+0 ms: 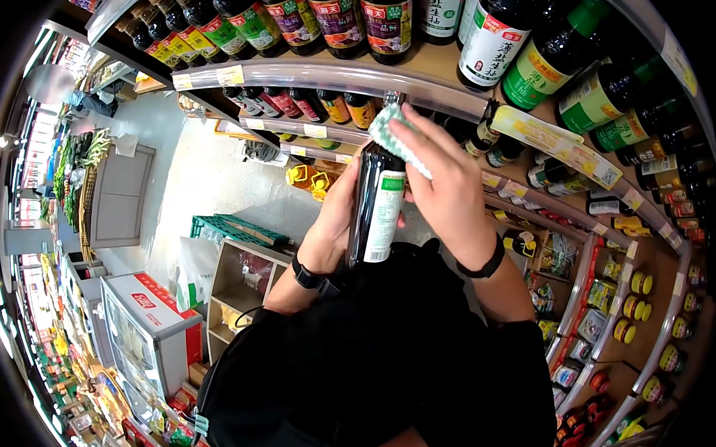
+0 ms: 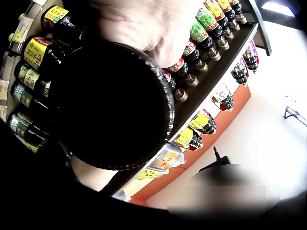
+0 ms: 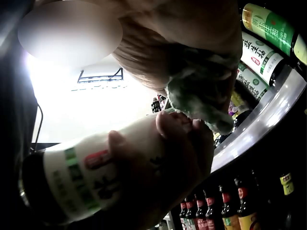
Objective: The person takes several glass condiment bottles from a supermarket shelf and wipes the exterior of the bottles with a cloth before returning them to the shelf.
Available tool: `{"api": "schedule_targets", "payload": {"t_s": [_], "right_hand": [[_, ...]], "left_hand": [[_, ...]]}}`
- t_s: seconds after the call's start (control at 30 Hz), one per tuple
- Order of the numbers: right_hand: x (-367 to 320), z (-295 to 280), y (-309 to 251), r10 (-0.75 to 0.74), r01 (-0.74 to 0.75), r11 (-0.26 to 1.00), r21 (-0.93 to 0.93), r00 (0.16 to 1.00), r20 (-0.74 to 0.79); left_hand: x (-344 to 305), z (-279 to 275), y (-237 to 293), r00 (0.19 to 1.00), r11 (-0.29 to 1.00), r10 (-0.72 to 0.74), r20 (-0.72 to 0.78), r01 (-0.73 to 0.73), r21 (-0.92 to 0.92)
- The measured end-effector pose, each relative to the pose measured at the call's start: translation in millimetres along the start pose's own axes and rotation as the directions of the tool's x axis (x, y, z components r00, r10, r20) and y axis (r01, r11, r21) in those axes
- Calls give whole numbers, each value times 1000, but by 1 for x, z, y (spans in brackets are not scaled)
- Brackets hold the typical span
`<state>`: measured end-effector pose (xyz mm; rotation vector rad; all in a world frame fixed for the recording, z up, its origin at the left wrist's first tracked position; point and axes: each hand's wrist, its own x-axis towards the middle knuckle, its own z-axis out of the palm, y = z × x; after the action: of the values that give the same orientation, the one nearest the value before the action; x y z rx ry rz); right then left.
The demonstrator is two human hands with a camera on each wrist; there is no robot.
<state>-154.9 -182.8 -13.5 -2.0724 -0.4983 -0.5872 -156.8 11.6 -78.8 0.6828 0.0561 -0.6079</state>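
A dark soy sauce bottle (image 1: 363, 212) with a white and green label stands in front of the person's chest. The left hand (image 1: 332, 223) grips its body from the left side, and in the right wrist view its fingers wrap across the label. The right hand (image 1: 450, 197) holds a green and white cloth (image 1: 391, 132) against the bottle's neck and shoulder. Seen from the right wrist, the cloth (image 3: 187, 96) is bunched under the palm. The bottle's round black base (image 2: 112, 105) fills the middle of the left wrist view.
Just beyond the hands runs a shelf edge (image 1: 300, 76) with price tags. Rows of sauce bottles (image 1: 330, 18) stand on it, with more bottles (image 1: 303, 105) on the level below. Jars (image 1: 625, 330) line shelves at the right. A chest freezer (image 1: 145, 326) and wooden rack (image 1: 241, 290) are at the left.
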Motion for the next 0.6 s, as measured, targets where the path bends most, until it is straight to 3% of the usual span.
{"api": "schedule_targets", "payload": {"t_s": [0.07, 0.13, 0.2, 0.23, 0.27, 0.33, 0.37, 0.4, 0.47, 0.53, 0.6], "right_hand": [[-20, 7, -6, -10, 11, 998, -55, 1000, 17], [-22, 4, -9, -11, 13, 999, -40, 999, 52], [-34, 0, -17, 27, -25, 1000, -18, 991, 129], [-44, 3, -20, -177, 194, 977, -87, 969, 172], [-45, -3, -25, -240, 269, 957, -107, 944, 228], [-62, -5, -28, -264, 286, 958, -25, 913, 310], [-65, -12, -31, -277, 282, 958, 41, 890, 363], [-64, -14, -34, -280, 292, 956, 23, 889, 363], [-71, -25, -28, -318, 263, 947, 184, 847, 427], [-61, -36, -31, -306, 261, 951, 165, 868, 391], [-47, -41, -33, -296, 263, 955, 141, 887, 353]], "left_hand": [[-3, -1, -3, 999, 982, 37, 36, -30, -189], [-11, 5, 0, 999, 988, 40, 6, -38, -152], [-16, 5, 2, 982, 992, 121, 145, -114, -54], [-16, 10, -7, 967, 978, 52, -250, -100, -181], [0, -35, -19, 981, 967, 194, -19, -194, -166], [6, -35, 0, 964, 973, 188, 188, -156, -171], [9, -34, 3, 966, 967, 231, 119, -215, -135], [12, -32, 6, 955, 966, 256, 151, -245, -84], [4, -27, 12, 972, 959, 227, 58, -212, -189], [6, -28, 13, 960, 958, 250, 123, -228, -172], [6, -7, 18, 954, 952, 299, 28, -296, -79]]}}
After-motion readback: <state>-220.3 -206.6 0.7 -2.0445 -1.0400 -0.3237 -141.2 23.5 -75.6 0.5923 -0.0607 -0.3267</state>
